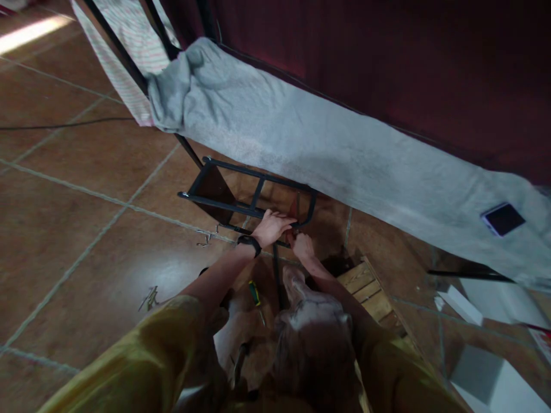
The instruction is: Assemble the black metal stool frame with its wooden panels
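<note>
A dark metal frame with a brown panel at its left end lies on the tiled floor before me. My left hand, with a black band on its wrist, is closed over the frame's near bar. Just right of it, my right hand is closed beside the same corner, against a small reddish piece; what its fingers hold is too small to make out. A green and yellow screwdriver lies below my hands. Small metal parts rest on the floor to the left.
More small fasteners lie near my left forearm. Beyond the frame runs a grey cloth cover with a phone on it. At right are a slatted wooden piece and a white box. A cable crosses the floor.
</note>
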{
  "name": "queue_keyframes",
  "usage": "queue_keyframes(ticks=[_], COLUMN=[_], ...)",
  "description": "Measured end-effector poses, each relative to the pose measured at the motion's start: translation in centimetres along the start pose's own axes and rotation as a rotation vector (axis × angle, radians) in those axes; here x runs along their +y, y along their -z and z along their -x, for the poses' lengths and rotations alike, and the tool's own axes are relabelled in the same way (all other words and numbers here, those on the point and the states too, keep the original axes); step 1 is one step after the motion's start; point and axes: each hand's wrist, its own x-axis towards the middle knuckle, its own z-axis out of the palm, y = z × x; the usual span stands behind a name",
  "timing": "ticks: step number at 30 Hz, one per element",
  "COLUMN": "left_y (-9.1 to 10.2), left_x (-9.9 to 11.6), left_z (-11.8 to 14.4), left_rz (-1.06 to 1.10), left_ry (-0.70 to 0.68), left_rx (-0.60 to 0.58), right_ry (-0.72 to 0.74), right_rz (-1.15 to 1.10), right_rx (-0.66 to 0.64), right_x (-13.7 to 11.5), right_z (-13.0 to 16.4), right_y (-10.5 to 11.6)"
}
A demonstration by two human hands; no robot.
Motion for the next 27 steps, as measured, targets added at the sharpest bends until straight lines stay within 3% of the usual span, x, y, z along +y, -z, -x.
queue_keyframes(ticks=[16, 27], left_y=[0.2, 0.6], left_x=[-1.6, -1.6], left_z=[0.2, -0.1], left_rz=[-0.006, -0.033], left_ry=[0.021, 0.067], left_rx=[0.014, -0.035], right_ry=[-0.031, -0.055], right_rz=[-0.109, -0.109], right_rx=[0.032, 0.032], right_x=[-3.2, -1.7], right_z=[0.2, -1.0], right_y=[-0.2, 0.1])
